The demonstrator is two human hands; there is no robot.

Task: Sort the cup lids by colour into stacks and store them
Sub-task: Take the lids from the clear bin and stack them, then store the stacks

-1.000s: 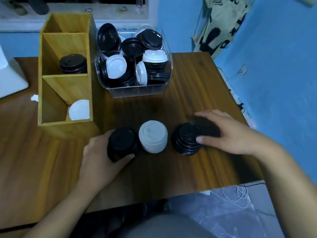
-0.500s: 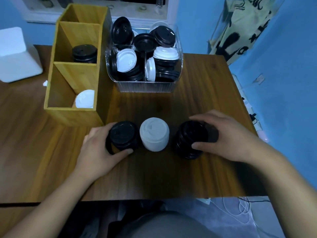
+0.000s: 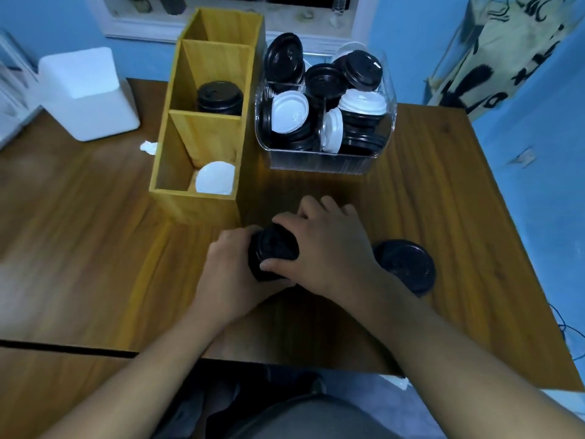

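Left hand (image 3: 228, 274) and right hand (image 3: 329, 248) both curl round one black lid stack (image 3: 273, 251) — gripping it. A second black stack (image 3: 406, 267) sits nearby on the table (image 3: 95, 248).

wooden table (image 3: 95, 248) | organiser (image 3: 193, 201) | clear bin (image 3: 316, 161) (lids (image 3: 289, 112) inside) | white block (image 3: 88, 96) | black lid stack (image 3: 408, 267)
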